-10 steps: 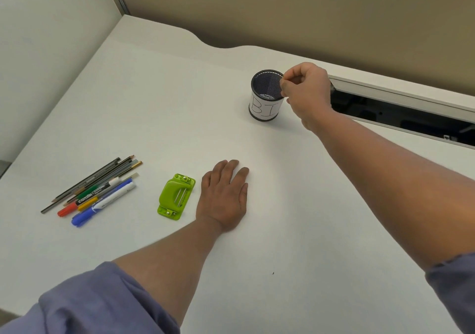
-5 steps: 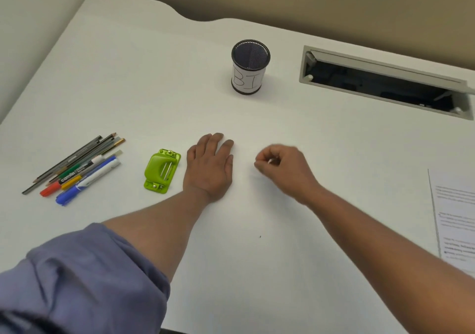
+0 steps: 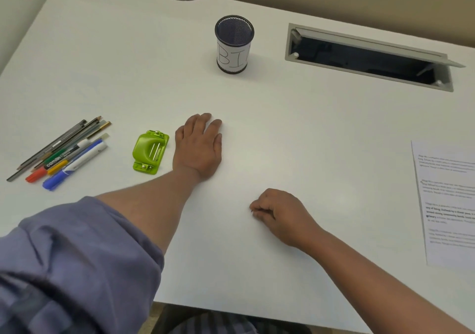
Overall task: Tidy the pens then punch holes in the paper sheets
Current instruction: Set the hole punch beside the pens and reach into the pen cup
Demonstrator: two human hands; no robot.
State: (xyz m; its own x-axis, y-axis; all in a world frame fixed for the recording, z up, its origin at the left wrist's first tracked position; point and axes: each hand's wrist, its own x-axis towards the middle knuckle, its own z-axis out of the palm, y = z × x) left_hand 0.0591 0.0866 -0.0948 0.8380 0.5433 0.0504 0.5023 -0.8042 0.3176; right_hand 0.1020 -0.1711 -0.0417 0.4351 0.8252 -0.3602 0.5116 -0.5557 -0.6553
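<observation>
A bunch of pens, pencils and markers (image 3: 61,152) lies at the left of the white desk (image 3: 295,133). Beside them on the right sits a green hole punch (image 3: 150,151). My left hand (image 3: 198,146) rests flat on the desk just right of the punch, fingers extended, holding nothing. A black mesh pen holder (image 3: 234,44) with a white label stands upright at the back centre. My right hand (image 3: 279,214) rests on the desk nearer to me, fingers curled shut, nothing visible in it. Printed paper sheets (image 3: 448,200) lie at the right edge.
An open cable slot with a raised grey flap (image 3: 367,56) is cut into the desk at the back right. A beige wall runs behind the desk. The desk's front edge is near the bottom of the view.
My right hand left the pen holder's rim and drew back toward me, settling curled on the desk. The camera shifted, bringing the paper sheets into view. My left hand stayed flat.
</observation>
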